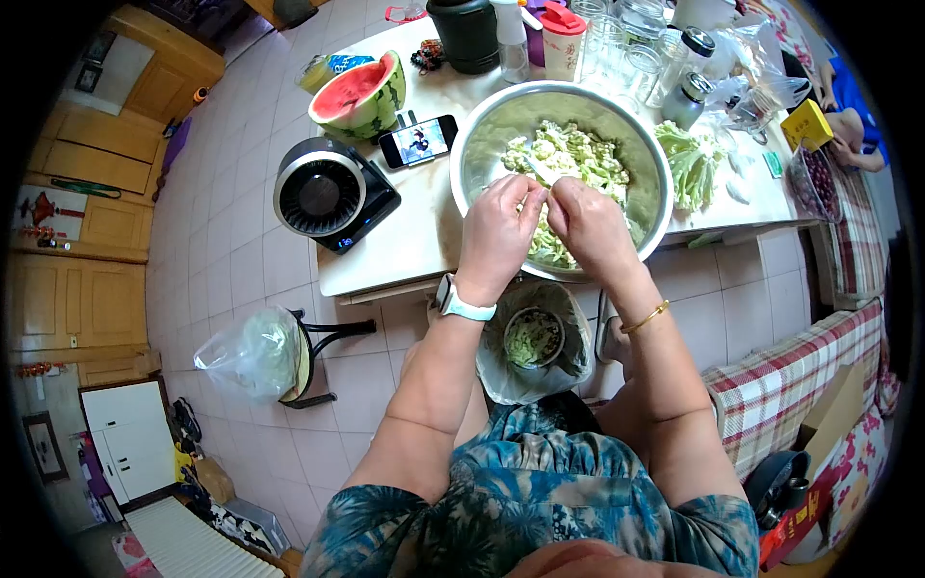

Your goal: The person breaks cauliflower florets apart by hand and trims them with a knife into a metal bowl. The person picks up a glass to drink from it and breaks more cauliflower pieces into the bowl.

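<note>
Teal palm-print clothing (568, 491) lies closest, below both forearms. Left grip (499, 220) and right grip (588, 223) meet fingertip to fingertip, each pinched tight on what looks like a small pale piece (544, 189), mostly hidden by the fingers. Directly beneath them, inside a wide metal bowl (477, 144), sit the broken pale-green pieces (597, 149), heaped mainly beyond the grip. To its right, just beside the bowl on the tabletop (424, 217), a leafy pale-green bunch (688, 166) lies in long, unbroken lengths. Judging by the heap, a good share is already broken small, with that bunch left whole.

No writing can be made out with certainty. Left of the grip, a phone (418, 143) shows a picture, and farther left a black appliance (332, 193) has blue-lit digits too small to read. Beyond the grip, markings on a red-lidded cup (564, 46) are equally illegible.
</note>
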The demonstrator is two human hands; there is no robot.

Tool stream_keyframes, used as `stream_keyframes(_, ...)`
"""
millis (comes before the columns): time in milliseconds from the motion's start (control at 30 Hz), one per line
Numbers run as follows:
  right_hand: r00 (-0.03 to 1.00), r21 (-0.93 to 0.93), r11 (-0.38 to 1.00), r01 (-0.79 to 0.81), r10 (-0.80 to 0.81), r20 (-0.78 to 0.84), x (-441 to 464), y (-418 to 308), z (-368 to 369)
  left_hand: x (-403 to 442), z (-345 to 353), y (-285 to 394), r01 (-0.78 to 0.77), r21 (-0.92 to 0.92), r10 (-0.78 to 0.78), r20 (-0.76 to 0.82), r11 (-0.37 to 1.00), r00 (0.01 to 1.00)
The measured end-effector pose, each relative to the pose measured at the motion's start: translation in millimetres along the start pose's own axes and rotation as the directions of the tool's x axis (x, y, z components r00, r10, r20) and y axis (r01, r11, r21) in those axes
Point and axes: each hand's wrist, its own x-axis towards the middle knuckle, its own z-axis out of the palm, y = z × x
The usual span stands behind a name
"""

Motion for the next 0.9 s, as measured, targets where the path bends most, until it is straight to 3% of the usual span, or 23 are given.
stream_keyframes(33,1.0,0.0,1.0,0.002,-0.002,0.002,1,1,-5,0,-1,-2,0.03,-0.099,-0.025,0.055,0.995,0.998)
stream_keyframes(67,0.995,0.124,0.991,-0.06,0.05,0.086,4,0,-12,0,-1,-5,0.108,-0.264,-0.078,0.123,0.959,0.989)
stream_keyframes(100,0.98,0.239,0.962,-0.133,0.092,0.175,4,0,-17,0,-1,-9,0.109,-0.264,-0.078,0.124,0.958,0.989)
stream_keyframes(167,0.971,0.303,0.938,-0.17,0.108,0.211,3,6,-17,0,-4,-13,0.142,-0.47,-0.035,0.228,0.871,0.973)
stream_keyframes(233,0.866,0.606,0.627,-0.49,0.27,0.42,3,8,-19,0,-7,-13,0.065,-0.45,0.034,0.208,0.89,0.978)
stream_keyframes(267,0.8,0.714,0.362,-0.599,0.296,0.521,3,5,-23,1,-7,-12,-0.011,-0.429,0.101,0.187,0.903,0.977)
stream_keyframes(300,0.8,0.713,0.363,-0.6,0.299,0.52,3,7,-25,0,-4,-11,-0.012,-0.432,0.103,0.188,0.902,0.977)
stream_keyframes(367,0.825,0.866,0.048,-0.497,0.334,0.455,5,14,-29,-2,5,-12,0.144,-0.645,-0.087,0.12,0.75,0.989)
stream_keyframes(400,0.816,0.882,0.049,-0.468,0.406,0.411,6,16,-31,0,7,-16,0.135,-0.677,-0.085,0.106,0.723,0.991)
stream_keyframes(433,0.834,0.884,0.042,-0.466,0.354,0.423,7,24,-38,1,7,-19,0.132,-0.677,-0.083,0.104,0.724,0.991)
stream_keyframes(500,0.86,0.764,0.395,-0.51,0.233,0.454,9,10,-61,2,5,-23,0.243,-0.664,-0.181,0.163,0.707,0.97)
stream_keyframes(567,0.707,0.61,0.501,-0.614,0.004,0.708,9,2,-81,2,5,-23,0.253,-0.668,-0.188,0.169,0.7,0.968)
stream_keyframes(633,0.657,0.574,0.634,-0.519,-0.134,0.742,10,-22,-87,2,4,-23,0.276,-0.675,-0.202,0.188,0.684,0.961)
stream_keyframes(700,0.634,0.57,0.774,-0.275,-0.3,0.713,8,-32,-77,1,6,-25,0.28,-0.676,-0.193,0.204,0.681,0.96)
stream_keyframes(767,0.557,0.512,0.781,-0.356,-0.263,0.788,4,-45,-75,2,6,-26,0.282,-0.676,-0.184,0.215,0.681,0.959)
stream_keyframes(867,0.506,0.382,0.884,-0.271,-0.207,0.837,5,-58,-81,1,6,-20,0.266,-0.723,-0.17,0.205,0.638,0.964)
stream_keyframes(900,0.675,0.36,0.919,-0.16,-0.164,0.719,3,-55,-79,1,4,-20,0.263,-0.722,-0.171,0.2,0.639,0.965)
